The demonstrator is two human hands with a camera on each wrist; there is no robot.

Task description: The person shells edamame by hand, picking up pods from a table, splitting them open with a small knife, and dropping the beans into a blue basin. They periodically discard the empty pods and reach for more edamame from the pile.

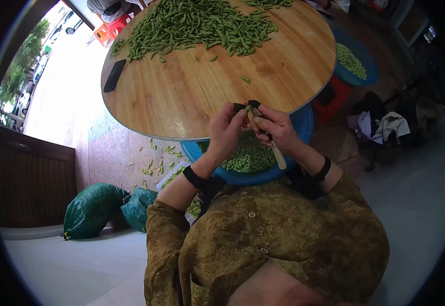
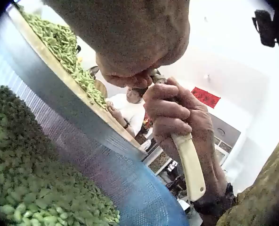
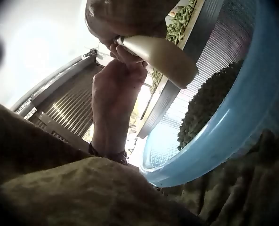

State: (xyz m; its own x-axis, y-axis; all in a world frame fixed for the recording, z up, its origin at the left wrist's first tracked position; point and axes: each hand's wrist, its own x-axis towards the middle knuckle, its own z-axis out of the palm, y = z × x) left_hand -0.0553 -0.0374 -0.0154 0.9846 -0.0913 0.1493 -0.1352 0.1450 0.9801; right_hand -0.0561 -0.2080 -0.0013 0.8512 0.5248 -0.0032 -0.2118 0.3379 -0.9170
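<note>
Both hands meet over the near edge of the round wooden table. My left hand [image 1: 225, 130] pinches a green bean pod [image 1: 248, 109] between thumb and fingers. Close against it, my right hand [image 1: 279, 131] grips a small knife by its cream handle [image 1: 279, 157]; the blade is mostly hidden by the fingers. In the left wrist view the handle [image 2: 190, 165] slants down out of the curled right fingers. Beneath the hands sits a blue basket [image 1: 238, 179] holding shelled green beans [image 1: 250, 155].
A large heap of pods [image 1: 197, 25] covers the far side of the table [image 1: 176, 97], with a dark phone-like slab [image 1: 114, 75] at its left. Another blue basin [image 1: 363, 56] stands right. Green sacks [image 1: 95, 209] and scattered pods lie on the floor. A person [image 2: 131, 110] sits across.
</note>
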